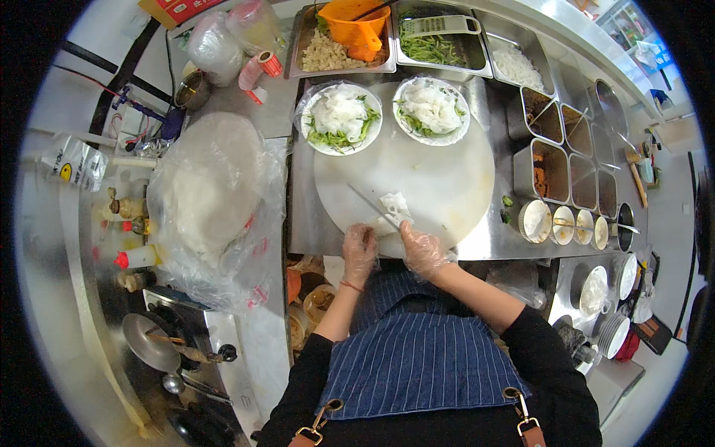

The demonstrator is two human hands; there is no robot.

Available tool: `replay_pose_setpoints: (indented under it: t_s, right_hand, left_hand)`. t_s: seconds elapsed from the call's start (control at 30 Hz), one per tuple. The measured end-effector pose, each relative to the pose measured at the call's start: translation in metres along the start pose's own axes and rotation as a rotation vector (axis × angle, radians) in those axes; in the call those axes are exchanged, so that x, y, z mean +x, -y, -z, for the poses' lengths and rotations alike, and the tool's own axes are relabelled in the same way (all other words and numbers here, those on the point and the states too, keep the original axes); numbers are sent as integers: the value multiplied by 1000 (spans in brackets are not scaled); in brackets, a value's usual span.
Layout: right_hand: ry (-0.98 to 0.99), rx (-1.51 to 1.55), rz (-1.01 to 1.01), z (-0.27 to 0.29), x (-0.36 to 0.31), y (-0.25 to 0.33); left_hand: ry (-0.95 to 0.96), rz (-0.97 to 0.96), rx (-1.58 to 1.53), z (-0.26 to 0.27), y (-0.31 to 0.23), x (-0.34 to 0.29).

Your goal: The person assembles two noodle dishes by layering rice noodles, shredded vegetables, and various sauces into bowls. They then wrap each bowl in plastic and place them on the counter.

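My right hand (426,252), in a clear plastic glove, is closed round the handle end of a knife (367,202). Its thin blade slants up and left over the round white cutting board (417,179). Beside the blade lies a small heap of white sheet-like pieces (394,203), touching or nearly touching the right fingers. My left hand (360,252), gloved too, rests at the board's near edge with its fingers curled; what they hold, if anything, is hidden. Toward the board's far edge stand two bowls, a left bowl (342,151) and a right bowl (430,141), holding green shreds topped with white strips.
Steel trays at the back hold diced food (328,54), green shreds with a grater (441,27) on top, and white strips (514,63). Seasoning tins (550,170) and small bowls (535,221) line the right. A plastic-covered round slab (212,186) lies left, above a wok (149,341).
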State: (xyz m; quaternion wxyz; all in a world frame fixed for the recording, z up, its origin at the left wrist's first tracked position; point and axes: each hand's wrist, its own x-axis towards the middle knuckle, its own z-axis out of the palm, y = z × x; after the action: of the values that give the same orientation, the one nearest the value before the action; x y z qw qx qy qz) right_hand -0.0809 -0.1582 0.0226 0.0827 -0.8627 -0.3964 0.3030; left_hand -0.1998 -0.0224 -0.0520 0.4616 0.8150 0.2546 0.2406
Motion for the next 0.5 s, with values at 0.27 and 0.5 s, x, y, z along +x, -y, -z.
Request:
replay_pose_setpoints:
  t_s: [0.27, 0.5]
  right_hand:
    - [-56, -2, 117, -3, 11, 11]
    - [-15, 81, 42, -2, 13, 19]
  left_hand:
    - [-33, 310, -108, -6, 10, -9]
    - [-123, 309, -45, -10, 8, -15]
